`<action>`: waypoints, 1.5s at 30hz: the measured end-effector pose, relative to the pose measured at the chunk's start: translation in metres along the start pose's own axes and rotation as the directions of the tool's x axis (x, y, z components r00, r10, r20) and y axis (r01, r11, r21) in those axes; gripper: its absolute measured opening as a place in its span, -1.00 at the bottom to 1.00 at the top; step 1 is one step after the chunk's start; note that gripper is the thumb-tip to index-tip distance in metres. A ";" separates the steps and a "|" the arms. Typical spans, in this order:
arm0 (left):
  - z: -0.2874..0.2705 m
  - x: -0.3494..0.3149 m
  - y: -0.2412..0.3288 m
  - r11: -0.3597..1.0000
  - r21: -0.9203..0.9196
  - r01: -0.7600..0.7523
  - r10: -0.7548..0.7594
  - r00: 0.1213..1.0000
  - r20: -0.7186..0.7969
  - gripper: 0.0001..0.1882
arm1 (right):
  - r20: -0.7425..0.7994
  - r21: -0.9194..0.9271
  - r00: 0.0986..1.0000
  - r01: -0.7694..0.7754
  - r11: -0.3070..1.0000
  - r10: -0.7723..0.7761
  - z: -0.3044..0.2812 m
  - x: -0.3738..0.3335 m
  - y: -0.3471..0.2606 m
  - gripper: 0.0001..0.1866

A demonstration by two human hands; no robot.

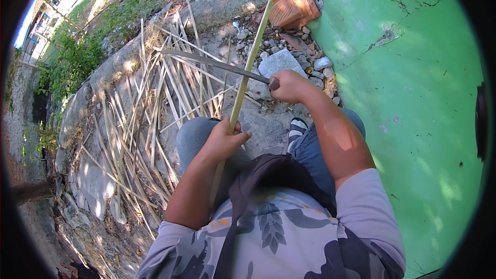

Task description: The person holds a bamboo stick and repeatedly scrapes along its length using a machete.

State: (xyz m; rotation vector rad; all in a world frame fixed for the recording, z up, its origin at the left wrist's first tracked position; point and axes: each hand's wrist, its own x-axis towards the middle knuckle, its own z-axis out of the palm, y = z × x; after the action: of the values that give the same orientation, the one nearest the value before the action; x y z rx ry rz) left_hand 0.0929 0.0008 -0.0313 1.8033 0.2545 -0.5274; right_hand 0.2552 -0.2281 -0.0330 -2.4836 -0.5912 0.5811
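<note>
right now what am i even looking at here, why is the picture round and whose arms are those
There is no machine here: a person wears a wide fisheye camera on the head, looking down, so the picture is round and straight edges bend. The two forearms rising from the lower edge are that person's own. The left hand has its grip closed round a long pale bamboo stick that runs away from the body. The right hand holds a long dark blade, laid across the stick. On the stony ground to the left lies a heap of thin split strips. To the right stands a green painted wall, with rubble at its foot.
</note>
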 end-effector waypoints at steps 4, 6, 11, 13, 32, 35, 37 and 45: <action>0.001 0.001 -0.003 1.000 0.007 -0.004 0.004 1.000 -0.021 -0.62 | -0.033 0.081 0.989 0.147 0.986 -0.145 0.017 -0.006 -0.005 -0.80; 0.000 0.001 -0.006 1.000 0.029 0.002 -0.002 1.000 -0.019 -0.62 | 0.027 0.049 0.981 0.191 0.980 -0.193 0.022 -0.013 -0.024 -0.79; 0.004 0.001 -0.004 0.995 0.091 -0.052 0.054 0.998 -0.015 -0.62 | 0.129 -0.066 0.984 0.134 0.989 -0.125 0.003 -0.005 -0.017 -0.77; 0.003 0.002 -0.004 0.998 0.053 -0.032 0.034 0.999 -0.028 -0.62 | 0.063 -0.010 0.996 0.066 0.998 -0.065 -0.003 -0.003 -0.007 -0.77; 0.001 -0.002 0.000 0.999 0.044 -0.003 0.004 1.000 -0.018 -0.61 | -0.002 0.127 1.000 0.001 0.992 -0.001 0.008 -0.004 -0.005 -0.80; 0.002 0.000 -0.004 0.999 0.046 -0.012 0.013 0.999 -0.031 -0.61 | 0.058 0.089 0.995 0.077 0.993 -0.083 0.017 -0.010 -0.019 -0.78; 0.002 0.000 -0.007 0.998 0.068 -0.014 0.016 0.999 -0.029 -0.60 | 0.078 -0.078 0.973 0.221 0.972 -0.215 0.021 -0.017 -0.032 -0.79; 0.001 -0.002 0.000 1.000 0.022 -0.009 0.008 1.000 0.017 -0.62 | -0.012 0.052 0.996 -0.082 0.995 0.083 -0.010 0.004 0.004 -0.73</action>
State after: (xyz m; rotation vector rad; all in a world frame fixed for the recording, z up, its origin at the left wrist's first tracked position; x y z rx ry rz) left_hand 0.0907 0.0001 -0.0310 1.8194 0.2301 -0.5413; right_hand 0.2646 -0.2329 -0.0289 -2.4710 -0.4643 0.6016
